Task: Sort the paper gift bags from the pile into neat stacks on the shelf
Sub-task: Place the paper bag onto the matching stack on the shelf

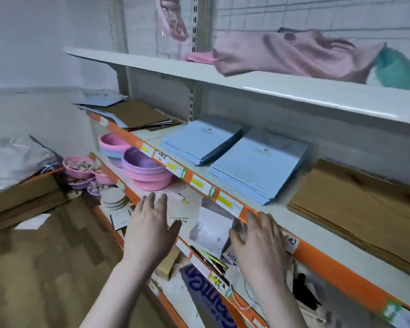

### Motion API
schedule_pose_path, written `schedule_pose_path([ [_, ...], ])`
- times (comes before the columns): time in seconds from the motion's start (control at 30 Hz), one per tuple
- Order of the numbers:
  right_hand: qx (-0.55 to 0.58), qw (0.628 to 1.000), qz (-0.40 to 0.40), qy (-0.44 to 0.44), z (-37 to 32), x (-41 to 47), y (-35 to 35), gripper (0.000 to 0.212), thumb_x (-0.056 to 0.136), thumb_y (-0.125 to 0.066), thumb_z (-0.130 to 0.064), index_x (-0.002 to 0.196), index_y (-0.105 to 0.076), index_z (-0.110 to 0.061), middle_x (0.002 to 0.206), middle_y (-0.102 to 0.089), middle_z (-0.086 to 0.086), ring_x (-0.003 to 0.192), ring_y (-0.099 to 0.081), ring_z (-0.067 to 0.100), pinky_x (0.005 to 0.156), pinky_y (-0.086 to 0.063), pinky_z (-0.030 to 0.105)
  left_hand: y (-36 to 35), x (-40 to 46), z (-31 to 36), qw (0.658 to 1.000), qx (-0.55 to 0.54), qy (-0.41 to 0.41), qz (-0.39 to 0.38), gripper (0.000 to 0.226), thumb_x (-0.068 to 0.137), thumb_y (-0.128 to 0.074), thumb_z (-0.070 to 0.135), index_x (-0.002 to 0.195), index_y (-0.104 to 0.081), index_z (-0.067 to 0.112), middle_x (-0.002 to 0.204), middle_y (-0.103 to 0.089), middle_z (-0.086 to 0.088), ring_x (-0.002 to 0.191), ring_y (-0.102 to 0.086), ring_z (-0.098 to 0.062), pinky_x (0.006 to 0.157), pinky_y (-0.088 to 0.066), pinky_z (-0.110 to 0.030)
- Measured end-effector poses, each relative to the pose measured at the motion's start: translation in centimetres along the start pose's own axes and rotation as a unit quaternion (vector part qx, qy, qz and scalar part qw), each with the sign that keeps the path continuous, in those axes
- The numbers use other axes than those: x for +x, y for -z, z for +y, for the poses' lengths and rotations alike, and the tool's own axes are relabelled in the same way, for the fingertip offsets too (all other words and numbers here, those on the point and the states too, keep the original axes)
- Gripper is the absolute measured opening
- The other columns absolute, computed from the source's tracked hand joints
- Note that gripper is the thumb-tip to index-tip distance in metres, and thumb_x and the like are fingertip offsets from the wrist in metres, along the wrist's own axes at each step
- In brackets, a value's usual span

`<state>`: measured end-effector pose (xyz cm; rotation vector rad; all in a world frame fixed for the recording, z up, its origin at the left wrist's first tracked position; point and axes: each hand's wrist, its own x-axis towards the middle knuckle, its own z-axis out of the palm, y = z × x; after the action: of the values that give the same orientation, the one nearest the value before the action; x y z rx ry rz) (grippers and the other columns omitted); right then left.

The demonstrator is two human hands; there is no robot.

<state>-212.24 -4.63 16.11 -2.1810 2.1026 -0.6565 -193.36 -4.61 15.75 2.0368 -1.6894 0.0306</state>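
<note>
Two neat stacks of light blue paper bags lie flat on the middle shelf (317, 235): one (201, 139) at centre, a second (258, 165) to its right. A stack of brown paper bags (365, 207) lies at the far right. A loose mixed pile of brown and blue bags (128, 113) sits at the shelf's left end. My left hand (149, 233) hovers with fingers spread, below the shelf's orange front edge, holding nothing. My right hand (260, 240) is spread too, fingertips at the orange edge.
The lower shelf holds pink and purple bowls (145, 169), a white box (211, 233), pens and paper slips. Pink cloth (291, 55) lies on the top white shelf. Cardboard boxes (19, 192) with a silver bag stand at left on the wooden floor.
</note>
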Motion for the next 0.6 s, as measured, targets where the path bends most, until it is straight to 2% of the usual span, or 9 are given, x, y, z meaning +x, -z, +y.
schedule_pose_path([
  [0.17,0.004,1.000,0.008,0.027,-6.4,5.1,-3.8,0.057,0.094,-0.047,-0.043,0.143,-0.037,-0.016,0.144,-0.039,0.009,0.135,-0.032,0.025,0.111,-0.027,0.036,0.3,5.1,-6.4,0.999,-0.012,0.026,0.016,0.063,0.081,-0.069,0.031,0.134,-0.047,0.005,0.139,-0.044,-0.018,0.128,-0.039,-0.036,0.103,-0.034,-0.042],
  [0.33,0.036,0.998,0.040,0.040,-13.5,12.0,-9.6,0.054,0.087,-0.060,-0.037,0.134,-0.051,-0.010,0.127,-0.054,0.014,0.121,-0.046,0.031,0.101,-0.038,0.042,-0.3,12.9,-13.7,0.999,0.026,0.025,-0.004,0.064,0.087,-0.058,0.041,0.141,-0.035,0.015,0.147,-0.034,-0.007,0.135,-0.030,-0.026,0.107,-0.028,-0.033],
  [0.47,0.080,0.995,0.048,0.041,-20.1,19.3,-14.5,0.048,0.082,-0.067,-0.031,0.124,-0.060,-0.009,0.113,-0.060,0.015,0.109,-0.054,0.035,0.091,-0.043,0.043,-0.5,21.3,-20.0,0.998,0.033,0.042,-0.026,0.062,0.085,-0.061,0.041,0.138,-0.042,0.015,0.139,-0.043,-0.006,0.129,-0.038,-0.027,0.103,-0.034,-0.035],
  [0.6,0.101,0.994,0.005,0.047,-26.2,26.4,-17.7,0.045,0.091,-0.054,-0.036,0.133,-0.051,-0.018,0.127,-0.053,0.008,0.118,-0.047,0.028,0.097,-0.037,0.035,0.7,29.5,-25.3,0.997,0.020,0.062,-0.038,0.057,0.086,-0.061,0.038,0.137,-0.045,0.020,0.138,-0.048,-0.004,0.125,-0.046,-0.024,0.096,-0.043,-0.035],
])
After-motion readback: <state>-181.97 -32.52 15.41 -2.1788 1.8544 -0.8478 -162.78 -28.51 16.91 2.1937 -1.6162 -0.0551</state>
